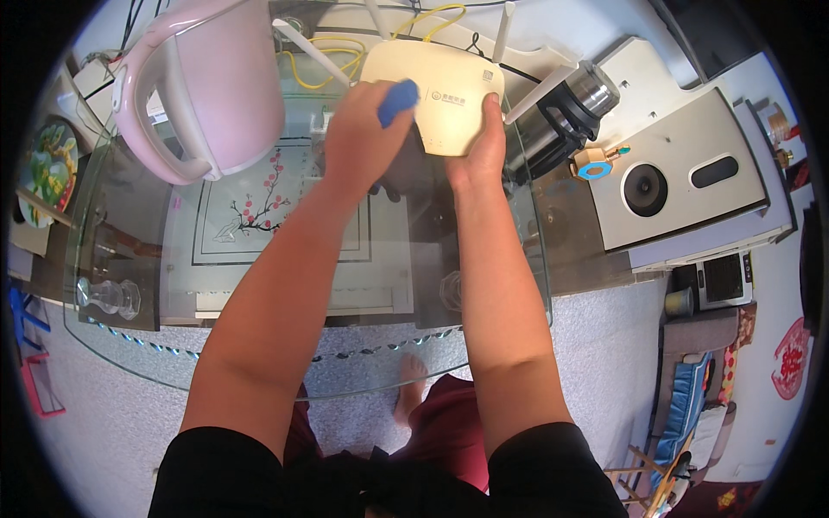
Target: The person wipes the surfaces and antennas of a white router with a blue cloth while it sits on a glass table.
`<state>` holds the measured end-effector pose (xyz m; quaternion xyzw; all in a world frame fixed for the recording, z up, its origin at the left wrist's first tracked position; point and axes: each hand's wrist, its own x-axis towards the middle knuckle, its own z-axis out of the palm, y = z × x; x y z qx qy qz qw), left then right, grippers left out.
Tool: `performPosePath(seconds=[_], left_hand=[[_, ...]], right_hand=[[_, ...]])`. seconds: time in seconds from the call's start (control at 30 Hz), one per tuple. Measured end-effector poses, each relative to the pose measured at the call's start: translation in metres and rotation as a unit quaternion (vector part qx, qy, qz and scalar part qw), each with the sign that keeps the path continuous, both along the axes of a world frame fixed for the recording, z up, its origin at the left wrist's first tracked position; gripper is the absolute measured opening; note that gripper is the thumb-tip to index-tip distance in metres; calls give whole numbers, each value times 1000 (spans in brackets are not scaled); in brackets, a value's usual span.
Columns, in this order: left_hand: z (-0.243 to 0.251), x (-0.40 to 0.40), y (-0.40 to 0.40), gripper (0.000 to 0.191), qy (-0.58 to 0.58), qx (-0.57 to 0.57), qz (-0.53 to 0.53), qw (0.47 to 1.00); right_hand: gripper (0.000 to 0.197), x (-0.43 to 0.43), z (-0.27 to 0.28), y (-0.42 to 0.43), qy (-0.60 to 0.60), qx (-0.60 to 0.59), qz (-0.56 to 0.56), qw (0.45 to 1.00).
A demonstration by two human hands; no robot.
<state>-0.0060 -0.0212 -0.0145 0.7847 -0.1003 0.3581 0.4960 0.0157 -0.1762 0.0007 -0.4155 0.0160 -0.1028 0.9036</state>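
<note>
My left hand [366, 126] is closed around a blue cloth [398, 103], held at the left side of a cream-white Wi-Fi router [447, 84]; whether the cloth touches the casing is hard to tell. Gripping the router's right edge, my right hand [486, 146] has its thumb on the top face, and its other fingers are hidden underneath. The router is tilted towards me and bears a printed logo and a square code. Several white antennas [541, 90] stick out around it. A yellow network cable [447, 14] runs from its back edge.
A pink electric kettle [227, 90] stands left on a glass-topped stand [123, 201]. Right of the router are a steel vacuum flask [563, 116], a small hexagonal ornament [592, 163] and a speaker [680, 175]. Loose cables lie behind. The glass edge [350, 395] juts towards my legs.
</note>
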Motion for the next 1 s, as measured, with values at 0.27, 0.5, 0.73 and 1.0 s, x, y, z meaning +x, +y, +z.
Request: performPosePath(seconds=[0.27,0.5,0.73,1.0], left_hand=[[4,-16,-15,35,41,76,-134,987],[-2,6,9,37,76,-107,92,987],[0,-10,-8,36,-5,92,-89,992],[-2,-5,-9,38,35,-3,12,999]], right_hand=[[49,5,-5,-8,-1,12,32,999],[50,3,-4,-2,-2,11,10,1000],[48,4,-5,-6,-13,13,14,1000],[51,4,-3,-1,-2,9,15,1000]])
